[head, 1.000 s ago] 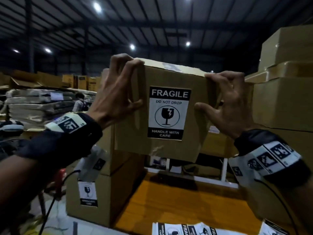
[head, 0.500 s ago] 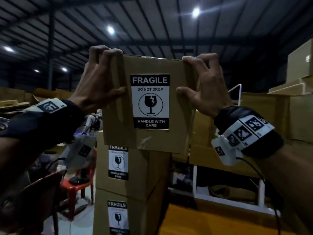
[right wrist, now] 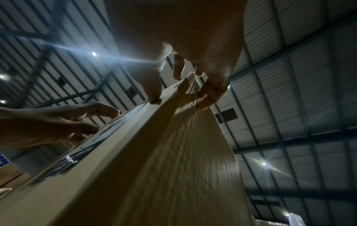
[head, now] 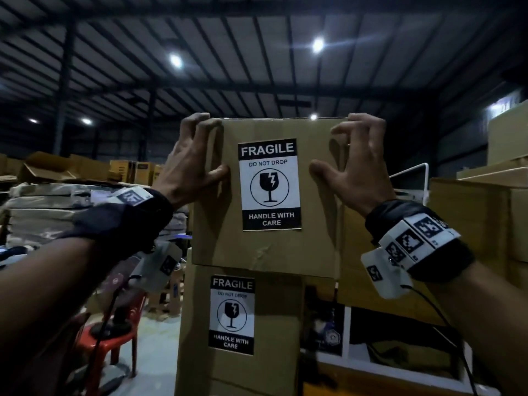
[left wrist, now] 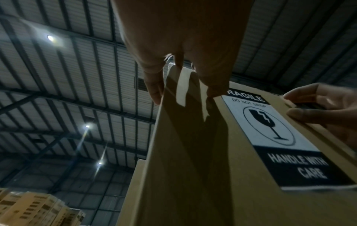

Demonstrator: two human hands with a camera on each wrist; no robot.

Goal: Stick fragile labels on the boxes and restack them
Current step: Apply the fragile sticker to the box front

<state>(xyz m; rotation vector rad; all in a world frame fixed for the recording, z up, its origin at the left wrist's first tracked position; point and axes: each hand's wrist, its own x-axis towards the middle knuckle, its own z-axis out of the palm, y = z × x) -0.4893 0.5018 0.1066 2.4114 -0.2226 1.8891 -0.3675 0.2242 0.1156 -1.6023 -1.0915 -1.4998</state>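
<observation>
A brown cardboard box (head: 265,252) with a black-and-white fragile label (head: 270,184) on its front sits on top of a stack, level with my face. My left hand (head: 205,150) grips its upper left corner, thumb on the front face and fingers round the side (left wrist: 154,91). My right hand (head: 340,150) holds the upper right corner with curled fingers and its thumb pressed on the front (right wrist: 154,97). The box below (head: 280,324) carries its own fragile label (head: 232,314).
A red plastic chair (head: 108,347) stands on the floor at lower left. Piles of flattened cardboard (head: 43,212) lie to the left, stacked boxes (head: 471,224) rise to the right. A white-framed shelf (head: 351,352) lies behind the stack, lower right.
Both hands carried the labelled box left and up and set it on the stack's top box. The right hand's fingers now curl more loosely at the corner.
</observation>
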